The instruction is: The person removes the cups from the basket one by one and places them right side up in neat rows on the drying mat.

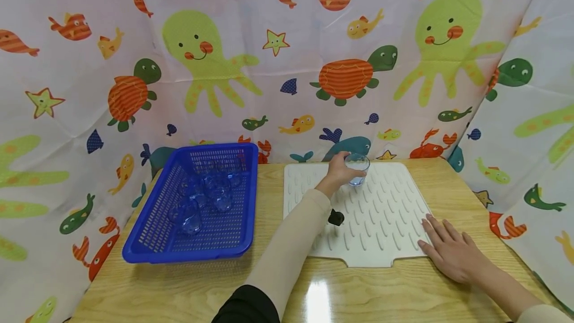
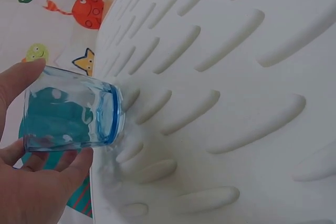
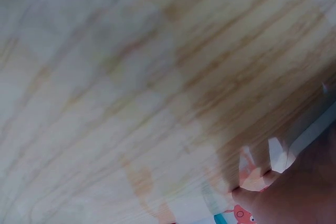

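Note:
A clear, blue-tinted drinking glass (image 1: 357,168) is at the back of the white ridged draining mat (image 1: 376,213). My left hand (image 1: 339,172) grips it round the sides, thumb on one side and fingers on the other. In the left wrist view the glass (image 2: 71,111) stands with its thick blue base close to the ridges of the mat (image 2: 226,124). My right hand (image 1: 453,253) lies flat with fingers straight, its fingertips at the mat's right edge and the palm over the wooden table. The right wrist view shows only part of that hand (image 3: 294,187).
A blue plastic basket (image 1: 251,203) with several clear glasses (image 1: 190,221) inside stands on the left of the wooden table (image 1: 215,293). Behind it all hangs a curtain (image 1: 251,128) printed with sea animals. A small black object (image 1: 336,217) shows beside my left wrist, over the mat.

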Motion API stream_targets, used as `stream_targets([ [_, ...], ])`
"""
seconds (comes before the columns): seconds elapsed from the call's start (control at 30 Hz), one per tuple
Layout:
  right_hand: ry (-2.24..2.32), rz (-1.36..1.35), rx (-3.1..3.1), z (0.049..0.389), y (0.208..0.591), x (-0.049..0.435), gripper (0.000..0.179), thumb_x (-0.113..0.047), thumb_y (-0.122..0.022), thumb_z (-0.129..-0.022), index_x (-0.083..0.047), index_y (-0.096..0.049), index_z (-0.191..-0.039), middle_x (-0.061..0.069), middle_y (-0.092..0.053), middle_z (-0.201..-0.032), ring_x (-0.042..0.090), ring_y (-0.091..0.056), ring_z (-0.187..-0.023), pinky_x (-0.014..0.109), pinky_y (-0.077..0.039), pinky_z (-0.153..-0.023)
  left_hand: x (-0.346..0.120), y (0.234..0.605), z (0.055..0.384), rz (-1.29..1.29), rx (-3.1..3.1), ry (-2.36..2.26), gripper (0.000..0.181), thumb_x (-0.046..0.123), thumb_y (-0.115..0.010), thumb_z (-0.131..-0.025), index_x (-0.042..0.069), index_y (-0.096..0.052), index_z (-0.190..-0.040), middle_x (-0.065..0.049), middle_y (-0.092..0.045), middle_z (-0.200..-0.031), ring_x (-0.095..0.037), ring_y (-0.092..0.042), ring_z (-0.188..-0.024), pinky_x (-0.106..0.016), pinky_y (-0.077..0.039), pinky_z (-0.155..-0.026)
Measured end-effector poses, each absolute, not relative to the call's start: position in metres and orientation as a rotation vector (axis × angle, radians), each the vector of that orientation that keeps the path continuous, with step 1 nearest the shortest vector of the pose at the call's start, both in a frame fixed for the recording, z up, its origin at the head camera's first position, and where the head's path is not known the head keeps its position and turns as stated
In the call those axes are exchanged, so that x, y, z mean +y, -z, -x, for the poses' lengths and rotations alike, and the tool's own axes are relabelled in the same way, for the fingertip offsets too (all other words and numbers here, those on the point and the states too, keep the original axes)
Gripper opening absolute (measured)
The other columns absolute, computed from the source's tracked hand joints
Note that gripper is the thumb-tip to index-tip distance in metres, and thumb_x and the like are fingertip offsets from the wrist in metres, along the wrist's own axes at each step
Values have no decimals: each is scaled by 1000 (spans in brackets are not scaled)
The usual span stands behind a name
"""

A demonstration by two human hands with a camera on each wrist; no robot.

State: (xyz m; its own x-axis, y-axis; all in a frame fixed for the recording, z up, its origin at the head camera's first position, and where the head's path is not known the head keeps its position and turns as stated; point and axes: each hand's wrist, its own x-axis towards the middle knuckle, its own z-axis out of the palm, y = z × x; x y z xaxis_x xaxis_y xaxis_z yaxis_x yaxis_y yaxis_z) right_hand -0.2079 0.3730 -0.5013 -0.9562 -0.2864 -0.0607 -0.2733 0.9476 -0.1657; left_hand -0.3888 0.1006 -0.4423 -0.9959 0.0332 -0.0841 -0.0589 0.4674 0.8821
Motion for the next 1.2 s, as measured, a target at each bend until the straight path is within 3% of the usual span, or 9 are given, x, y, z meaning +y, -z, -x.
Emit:
stream_targets([
  [0.53, 232, 441, 3026, 209, 500, 370, 73, -51, -37, -109, 3, -31, -158, 26, -26, -164, 59, -25, -142, 83, -20, -101, 88, 439, 390, -34, 2577, -1594, 85, 27, -90, -80, 19, -45, -152, -4, -49, -150, -24, -48, -137, -41, -47, -109],
  [0.97, 244, 414, 3008, 207, 500, 371, 76, -53, -37, -109, 5, -31, -157, 28, -26, -163, 60, -23, -142, 84, -19, -101, 66, 425, 383, -213, 2721, -1319, 90, 33, -88, -83, 16, -38, -157, -8, -42, -157, -24, -47, -139, -39, -46, -110],
  [1.2, 226, 429, 3011, 206, 500, 371, 74, -51, -36, -109, 5, -31, -157, 28, -26, -162, 60, -25, -142, 83, -21, -100, 52, 409, 374, -301, 2763, -1213, 90, 32, -85, -85, 14, -36, -158, -9, -38, -161, -25, -40, -146, -42, -42, -114],
])
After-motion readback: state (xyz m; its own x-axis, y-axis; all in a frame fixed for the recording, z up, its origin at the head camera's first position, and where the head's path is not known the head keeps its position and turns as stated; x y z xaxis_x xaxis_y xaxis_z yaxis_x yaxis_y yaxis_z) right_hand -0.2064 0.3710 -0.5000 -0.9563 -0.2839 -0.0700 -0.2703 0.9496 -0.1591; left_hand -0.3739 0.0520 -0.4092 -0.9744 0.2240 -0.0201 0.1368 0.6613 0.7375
